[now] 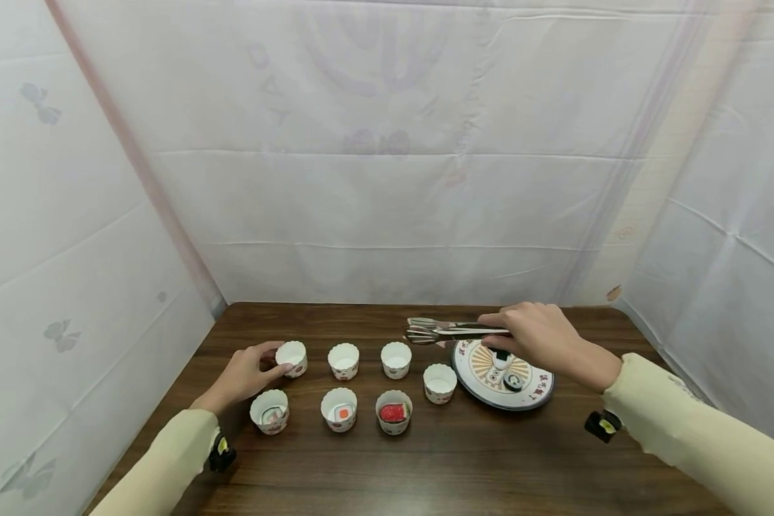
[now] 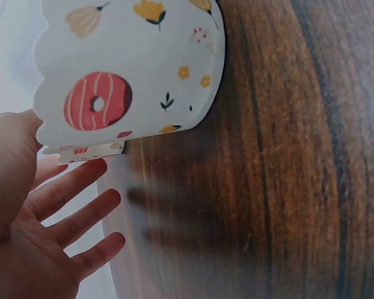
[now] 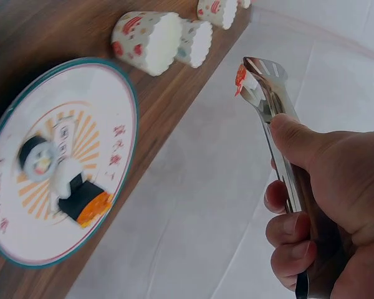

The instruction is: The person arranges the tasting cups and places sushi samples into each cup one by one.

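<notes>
My left hand [image 1: 248, 373] is at the back-left paper cup [image 1: 292, 358], its thumb and a finger on either side of that cup while the other fingers spread. My right hand [image 1: 538, 337] grips metal tongs [image 1: 451, 330], held level above the table and pointing left. Between the tong tips shows a small red-orange and white piece [image 3: 240, 80]. Below the right hand lies a round plate [image 1: 474, 383]. On it are a toy-like sushi roll [image 3: 37, 158], a white rice ball [image 3: 65, 177] and a black-wrapped piece with orange topping [image 3: 87, 204].
Front cups hold pieces: a pale one in the left cup [image 1: 270, 413], an orange-centred one in the middle cup [image 1: 339, 411], a red one in the right cup [image 1: 394, 413]. Bare cups include the back-middle cup [image 1: 344, 361], back-right cup [image 1: 396, 360] and the cup beside the plate [image 1: 439, 384].
</notes>
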`<control>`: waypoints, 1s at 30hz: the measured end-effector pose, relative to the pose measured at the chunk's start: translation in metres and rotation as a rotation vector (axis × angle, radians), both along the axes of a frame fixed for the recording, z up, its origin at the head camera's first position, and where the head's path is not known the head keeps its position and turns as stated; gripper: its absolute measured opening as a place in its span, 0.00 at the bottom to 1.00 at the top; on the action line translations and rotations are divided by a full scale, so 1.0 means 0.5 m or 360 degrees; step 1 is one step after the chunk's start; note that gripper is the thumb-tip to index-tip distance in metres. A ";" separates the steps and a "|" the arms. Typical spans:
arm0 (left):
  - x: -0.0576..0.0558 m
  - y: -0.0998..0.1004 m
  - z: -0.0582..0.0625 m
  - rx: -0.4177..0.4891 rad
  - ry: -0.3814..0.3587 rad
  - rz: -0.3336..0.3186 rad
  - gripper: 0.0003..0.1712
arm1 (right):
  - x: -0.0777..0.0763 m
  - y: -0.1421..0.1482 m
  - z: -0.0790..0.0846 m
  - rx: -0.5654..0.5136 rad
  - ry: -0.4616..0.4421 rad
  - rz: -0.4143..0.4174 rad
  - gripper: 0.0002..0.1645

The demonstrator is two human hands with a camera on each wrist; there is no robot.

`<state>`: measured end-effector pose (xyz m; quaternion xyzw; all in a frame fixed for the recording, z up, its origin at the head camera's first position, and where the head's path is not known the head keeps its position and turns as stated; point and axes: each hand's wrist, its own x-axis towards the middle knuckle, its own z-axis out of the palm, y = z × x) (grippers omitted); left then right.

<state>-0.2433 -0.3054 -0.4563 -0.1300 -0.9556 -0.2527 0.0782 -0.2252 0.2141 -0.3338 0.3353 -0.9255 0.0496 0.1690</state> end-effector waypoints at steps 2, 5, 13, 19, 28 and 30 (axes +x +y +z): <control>0.000 0.001 0.000 0.0003 0.0002 -0.0001 0.34 | -0.007 -0.021 0.001 0.0006 -0.0004 0.0028 0.18; 0.001 0.002 0.000 0.0012 -0.0003 0.0004 0.34 | -0.017 -0.053 0.002 0.0018 -0.0021 0.0055 0.18; 0.001 0.004 0.004 -0.0001 -0.0018 0.0005 0.34 | -0.036 -0.130 0.000 0.0085 -0.0073 0.0150 0.21; -0.003 0.009 0.005 -0.0012 -0.0017 0.0003 0.32 | -0.052 -0.187 -0.002 0.0105 -0.0028 0.0224 0.19; -0.001 0.010 0.003 -0.0011 -0.0034 0.0016 0.33 | -0.079 -0.257 -0.006 0.0100 -0.0139 0.0239 0.20; 0.001 0.009 0.003 -0.0007 -0.0038 0.0020 0.33 | -0.082 -0.271 -0.007 0.0090 -0.0172 0.0234 0.21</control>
